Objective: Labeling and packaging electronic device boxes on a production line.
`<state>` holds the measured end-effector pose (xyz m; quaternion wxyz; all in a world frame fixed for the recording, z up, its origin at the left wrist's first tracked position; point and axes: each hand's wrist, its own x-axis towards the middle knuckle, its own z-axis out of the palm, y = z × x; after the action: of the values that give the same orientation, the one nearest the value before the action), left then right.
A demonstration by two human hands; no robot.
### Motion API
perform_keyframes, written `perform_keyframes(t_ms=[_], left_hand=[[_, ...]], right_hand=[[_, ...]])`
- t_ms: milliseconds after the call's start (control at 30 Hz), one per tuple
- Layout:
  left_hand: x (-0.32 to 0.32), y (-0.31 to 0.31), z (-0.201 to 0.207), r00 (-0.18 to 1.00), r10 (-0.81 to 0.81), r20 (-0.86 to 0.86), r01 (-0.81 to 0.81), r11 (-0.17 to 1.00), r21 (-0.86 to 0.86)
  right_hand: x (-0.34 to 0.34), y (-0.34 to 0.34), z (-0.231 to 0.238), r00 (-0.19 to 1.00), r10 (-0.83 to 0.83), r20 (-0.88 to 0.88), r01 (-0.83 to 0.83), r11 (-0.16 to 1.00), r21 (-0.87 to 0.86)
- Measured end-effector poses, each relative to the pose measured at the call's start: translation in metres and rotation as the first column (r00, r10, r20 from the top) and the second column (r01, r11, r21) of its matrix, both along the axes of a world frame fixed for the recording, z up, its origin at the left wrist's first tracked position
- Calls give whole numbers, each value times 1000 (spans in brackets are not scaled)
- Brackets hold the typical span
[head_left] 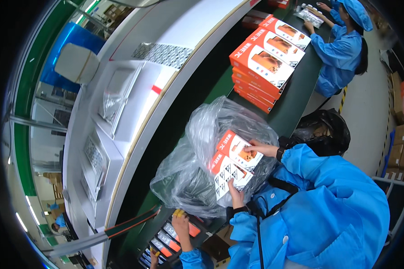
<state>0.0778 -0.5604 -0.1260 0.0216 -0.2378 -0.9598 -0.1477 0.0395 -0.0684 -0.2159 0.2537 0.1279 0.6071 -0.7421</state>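
Observation:
Two small orange-and-white cartons are held side by side over a large clear plastic bag (179, 179). My right hand (264, 149) is closed on the upper carton (238, 142), which has a picture on its face, with the thumb lying on top. The lower carton (224, 177), marked with black shapes, is gripped by my left hand (236, 193) near its bottom edge. The bag lies crumpled on the dark green conveyor belt, and its contents, if any, cannot be made out. Both my arms wear blue sleeves.
Beyond the bag, a stack of larger orange-and-white boxes (265, 67) stands on the belt (300, 101). A co-worker's hand (180, 226) with yellow finger covers is near a tray (166, 240) of black-and-orange items. Another person (343, 49) works farther along. A black bag (323, 130) stands beside the belt.

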Motion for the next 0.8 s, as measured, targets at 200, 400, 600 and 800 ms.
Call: perform_keyframes(t_ms=[200,400,600,800], left_hand=[[-66,-62,-62,926,266,268,-248,964,-100],[-16,236,16,728,174,663,-683,268,679],[-39,368,-55,416,-385,823,-909,-197,368],[-17,308,-83,473,-235,849,-865,-308,396]], right_hand=[[27,11,62,988,-5,-156,-5,998,-59],[28,80,153,967,-96,-236,85,995,-58],[-40,109,16,978,-193,-82,176,967,-184],[-42,37,-34,994,-97,-51,72,932,-354]])
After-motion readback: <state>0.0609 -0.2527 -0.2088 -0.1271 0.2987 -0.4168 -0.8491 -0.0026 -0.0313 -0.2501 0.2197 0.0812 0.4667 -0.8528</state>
